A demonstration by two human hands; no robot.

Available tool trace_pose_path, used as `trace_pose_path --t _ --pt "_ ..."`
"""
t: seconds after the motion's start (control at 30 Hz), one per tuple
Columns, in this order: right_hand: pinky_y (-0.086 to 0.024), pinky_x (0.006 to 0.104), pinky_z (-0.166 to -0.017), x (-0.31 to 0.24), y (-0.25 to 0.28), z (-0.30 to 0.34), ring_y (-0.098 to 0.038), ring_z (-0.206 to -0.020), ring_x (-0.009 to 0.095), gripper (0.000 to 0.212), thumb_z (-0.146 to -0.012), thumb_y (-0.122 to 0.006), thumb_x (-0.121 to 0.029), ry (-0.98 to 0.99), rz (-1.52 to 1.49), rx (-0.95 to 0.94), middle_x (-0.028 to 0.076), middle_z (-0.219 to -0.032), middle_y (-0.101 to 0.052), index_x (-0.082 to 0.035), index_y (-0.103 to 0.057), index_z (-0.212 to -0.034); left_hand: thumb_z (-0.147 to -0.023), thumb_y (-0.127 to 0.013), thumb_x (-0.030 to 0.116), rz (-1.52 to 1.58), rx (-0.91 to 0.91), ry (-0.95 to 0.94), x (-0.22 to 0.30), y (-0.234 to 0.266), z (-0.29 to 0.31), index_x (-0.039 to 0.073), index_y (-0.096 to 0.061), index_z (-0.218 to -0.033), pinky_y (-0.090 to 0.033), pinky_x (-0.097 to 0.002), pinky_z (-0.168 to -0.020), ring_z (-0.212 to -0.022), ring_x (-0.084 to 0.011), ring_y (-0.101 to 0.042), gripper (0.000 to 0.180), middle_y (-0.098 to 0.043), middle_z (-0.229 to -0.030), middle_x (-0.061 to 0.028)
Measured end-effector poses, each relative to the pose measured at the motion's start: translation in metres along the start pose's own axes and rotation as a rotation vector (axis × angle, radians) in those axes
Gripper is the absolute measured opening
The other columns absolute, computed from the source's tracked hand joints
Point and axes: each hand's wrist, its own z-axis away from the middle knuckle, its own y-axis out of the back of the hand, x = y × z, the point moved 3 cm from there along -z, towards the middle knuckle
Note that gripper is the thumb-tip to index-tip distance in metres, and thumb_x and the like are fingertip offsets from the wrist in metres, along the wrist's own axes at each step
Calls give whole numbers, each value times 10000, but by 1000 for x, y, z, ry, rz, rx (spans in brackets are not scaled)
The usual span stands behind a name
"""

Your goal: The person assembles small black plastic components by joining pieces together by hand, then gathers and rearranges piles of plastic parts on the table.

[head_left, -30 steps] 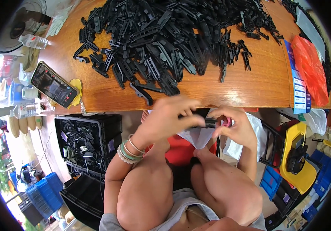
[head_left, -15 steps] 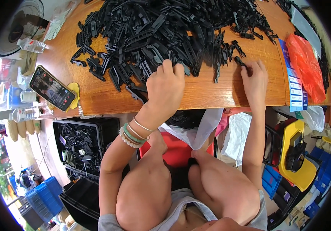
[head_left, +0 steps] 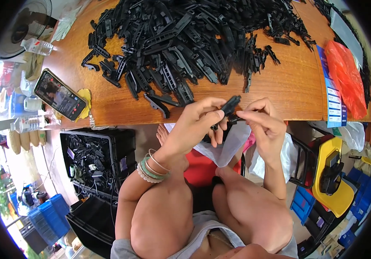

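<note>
Near the table's front edge, my left hand [head_left: 198,121] grips a black plastic part [head_left: 232,103] between thumb and fingers, its end pointing up and to the right. My right hand [head_left: 266,125] is close beside it, thumb and forefinger pinched on a small black plastic piece [head_left: 233,117] that is mostly hidden between the hands. Beyond them, a large heap of black plastic parts [head_left: 168,39], many long and ribbed, covers the far middle of the wooden table [head_left: 289,95]. Smaller black clips [head_left: 249,60] lie along the heap's right side.
A phone [head_left: 59,95] leans on a yellow stand at the left, near a plastic bottle [head_left: 36,46]. At the right lie a red plastic bag [head_left: 345,80] and a blue printed sheet [head_left: 333,93]. Below are a black crate [head_left: 120,146] of parts and a yellow chair [head_left: 327,185].
My left hand has come back from the heap with a black part in it. My right hand has moved left and nearer, bringing its small piece close to that part.
</note>
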Motion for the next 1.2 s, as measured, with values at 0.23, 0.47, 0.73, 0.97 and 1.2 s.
trace_pose_path --t 0.23,0.47,0.73,0.97,1.2 --pt "-407 224 -594 -4 -1 4 -521 -709 124 239 -790 -583 62 -126 -154 -84 68 -854 -549 -13 -682 -995 -920 -483 113 205 11 122 -11 1 3 -66 -475 -1211 -468 -274 -473 -571 -185 -592 342 -602 -792 -140" --pt "-452 216 -663 1 -11 11 -560 -771 127 173 -828 -563 49 -322 -453 -143 92 -945 -554 26 -670 -961 -920 -480 114 220 6 144 -14 3 7 -89 -485 -1183 -508 -259 -487 -609 -166 -617 333 -601 -884 -138" --pt "-486 254 -738 18 -10 19 -615 -878 167 246 -797 -617 68 -541 -474 -93 94 -920 -587 63 -583 -1040 -914 -498 94 111 80 -7 -13 -1 12 -95 -507 -1163 -495 -235 -519 -596 -154 -624 313 -624 -805 -120" --pt "-469 272 -689 4 -9 15 -605 -795 173 176 -714 -671 83 -199 -270 -118 90 -850 -631 34 -649 -881 -921 -490 104 -17 130 41 -17 1 13 -82 -536 -1151 -479 -223 -487 -570 -120 -612 300 -609 -719 -87" --pt "-460 274 -661 -9 -11 20 -569 -766 188 183 -674 -690 82 -18 144 43 80 -859 -584 18 -669 -844 -870 -572 64 -415 54 -198 -10 -13 19 -32 -559 -1128 -465 -251 -501 -581 -121 -597 276 -612 -723 -104"
